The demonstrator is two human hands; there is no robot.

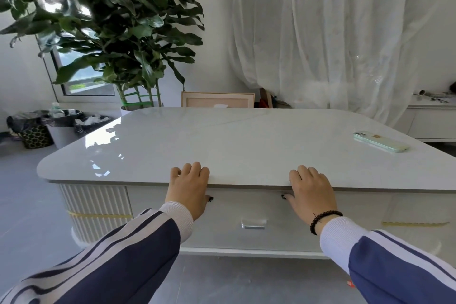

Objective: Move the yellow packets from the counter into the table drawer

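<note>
- At the far left, on the grey floor, stand black-lined waste bins [61, 121], and behind them a tall potted plant with broad dark green leaves [111, 20] rises in front of a window.
- The white glossy stone-topped table [222, 143] fills the middle of the view, with a ribbed white panel under its left corner.
- The left hand [188, 189] rests on the near edge of the tabletop, fingers curled over the rim and thumb tucked below against the drawer front; it grasps the table edge and nothing else.
- The wide white drawer [254, 207] with a small clear handle [254, 223] sits between the two hands and looks closed.
- The right hand [312, 192], a black bead bracelet [323, 219] on its wrist, grips the edge in the same way, thumb under the top.
- Further right on the tabletop lies a pale green phone [381, 142], well apart from both hands.
- A low white cabinet [431, 118] stands at the far right, under sheer white curtains [333, 32].
- No yellow packets show anywhere: none on the table, none in either hand, and no counter holding them is in sight.
- My judgement: either the packets are already inside and the drawer has been shut, or nothing has begun; this view cannot settle which.
</note>
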